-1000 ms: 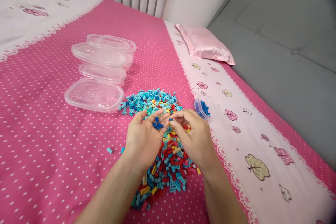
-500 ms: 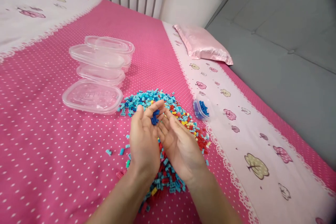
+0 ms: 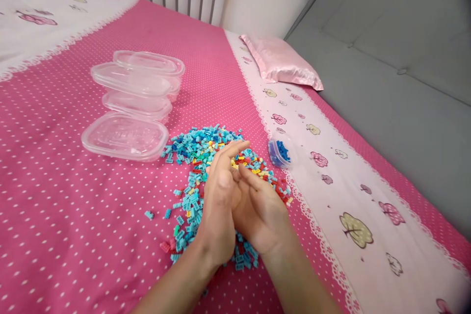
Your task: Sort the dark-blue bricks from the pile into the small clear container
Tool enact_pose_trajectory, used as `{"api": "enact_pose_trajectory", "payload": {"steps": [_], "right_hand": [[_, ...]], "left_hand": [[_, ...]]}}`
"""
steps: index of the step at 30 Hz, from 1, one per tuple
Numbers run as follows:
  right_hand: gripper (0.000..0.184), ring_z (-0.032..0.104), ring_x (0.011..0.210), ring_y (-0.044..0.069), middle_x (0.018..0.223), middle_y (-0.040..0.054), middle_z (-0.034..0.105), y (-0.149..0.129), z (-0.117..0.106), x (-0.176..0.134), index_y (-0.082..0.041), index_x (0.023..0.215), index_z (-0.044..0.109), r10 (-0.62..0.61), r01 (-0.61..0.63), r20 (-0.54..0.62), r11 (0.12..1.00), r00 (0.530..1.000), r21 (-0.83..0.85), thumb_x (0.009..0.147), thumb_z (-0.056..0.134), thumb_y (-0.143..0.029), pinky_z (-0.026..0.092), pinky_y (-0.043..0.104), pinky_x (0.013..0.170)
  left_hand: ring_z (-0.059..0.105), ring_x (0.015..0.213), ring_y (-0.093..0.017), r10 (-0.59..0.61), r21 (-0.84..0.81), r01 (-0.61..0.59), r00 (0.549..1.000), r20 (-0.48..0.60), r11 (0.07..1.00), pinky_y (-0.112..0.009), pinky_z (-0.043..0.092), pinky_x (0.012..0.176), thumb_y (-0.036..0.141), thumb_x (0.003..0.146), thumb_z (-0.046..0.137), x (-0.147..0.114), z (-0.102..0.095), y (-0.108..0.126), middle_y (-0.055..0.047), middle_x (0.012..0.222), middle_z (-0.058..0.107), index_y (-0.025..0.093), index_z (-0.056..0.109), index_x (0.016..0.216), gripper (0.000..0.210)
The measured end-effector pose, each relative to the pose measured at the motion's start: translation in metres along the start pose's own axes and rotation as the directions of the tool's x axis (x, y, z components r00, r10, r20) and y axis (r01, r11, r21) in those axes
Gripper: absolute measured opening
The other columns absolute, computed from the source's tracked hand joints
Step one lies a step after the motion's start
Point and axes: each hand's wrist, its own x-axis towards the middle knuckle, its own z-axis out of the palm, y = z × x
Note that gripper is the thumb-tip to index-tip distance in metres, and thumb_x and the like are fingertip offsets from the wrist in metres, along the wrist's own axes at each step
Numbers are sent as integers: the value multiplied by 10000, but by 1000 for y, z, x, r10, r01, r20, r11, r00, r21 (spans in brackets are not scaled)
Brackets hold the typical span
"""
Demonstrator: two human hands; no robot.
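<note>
My left hand (image 3: pixel 221 201) is turned on its edge, fingers stretched out and slanting over my right palm. Cupped beside it, my right hand (image 3: pixel 259 208) touches it with its fingers curled upward. The dark blue toy building bricks seen in my hands earlier are hidden between the palms. Beneath both hands spreads a pile of small building bricks (image 3: pixel 191 201), mostly light blue with red, yellow and some green. A small clear tub (image 3: pixel 274 152) to the right of the pile holds dark blue bricks (image 3: pixel 282 151).
Several clear plastic containers with lids (image 3: pixel 125 136) stand in a row at the left. A pink satin pillow (image 3: pixel 283 61) lies farther back, near a grey padded headboard (image 3: pixel 382 49). Pink dotted bedding (image 3: pixel 73 196) lies under everything, with a few loose bricks (image 3: pixel 149 214) left of the pile.
My left hand has tipped over toward my right hand, and the dark blue bricks that showed in my fingers are out of sight. My right hand stays cupped. The view has shifted slightly.
</note>
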Motion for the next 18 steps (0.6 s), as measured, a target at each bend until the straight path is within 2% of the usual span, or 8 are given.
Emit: {"api": "enact_pose_trajectory", "payload": {"steps": [3,6,8,11,13,14,18], "right_hand": [[298,497,1154,215,993,96,620,-12,-8,1,-182,872,576,-69,69,-39,997,997,-23,905,314,-320,444,450,969],[302,504,1144,216,997,101,604,-32,-28,2,-190,877,572,-204,199,-59,977,977,-78,912,300,-318,426,458,991],[287,518,1120,210,996,97,588,-49,-49,2,-205,875,569,-349,336,-114,934,930,-123,907,314,-334,413,440,1009],[346,522,1101,196,966,101,569,-70,-88,7,-204,871,571,-509,478,-280,861,814,-177,904,276,-382,387,424,1030],[390,515,1105,194,968,106,567,-77,-112,13,-201,881,575,-544,499,-388,839,744,-218,897,249,-414,372,440,1031],[419,508,1114,199,992,116,565,-78,-120,17,-196,896,577,-544,488,-411,839,731,-243,891,237,-441,368,452,1026],[605,388,1246,222,1225,160,481,-73,-133,30,-165,1034,563,-542,419,-381,833,749,-362,844,182,-596,326,484,1028]], "left_hand": [[411,1234,-220,22,-76,-23,1000,-18,997,-365,298,1057,423,874,367,-1,1,1,-66,1135,603,211,671,889,371],[426,1216,-224,122,-33,-121,993,1,992,-377,273,1069,511,854,347,1,-1,-1,-60,1132,604,215,663,931,441],[445,1192,-224,205,23,-205,979,10,979,-378,258,1075,571,835,320,5,-4,-2,-56,1136,600,211,651,976,509],[475,1152,-222,272,87,-269,962,-19,959,-378,270,1063,597,837,245,11,-9,-2,-64,1114,604,192,643,981,585],[489,1132,-218,298,109,-294,954,-26,950,-375,288,1051,579,848,219,14,-10,-1,-70,1095,608,181,640,963,590],[496,1122,-216,311,116,-306,950,-25,945,-375,297,1044,569,853,214,15,-11,-1,-74,1088,609,178,638,954,585],[516,1091,-213,347,151,-336,936,-53,930,-370,333,1015,554,859,196,18,-10,2,-83,1053,617,173,634,913,583]]}}
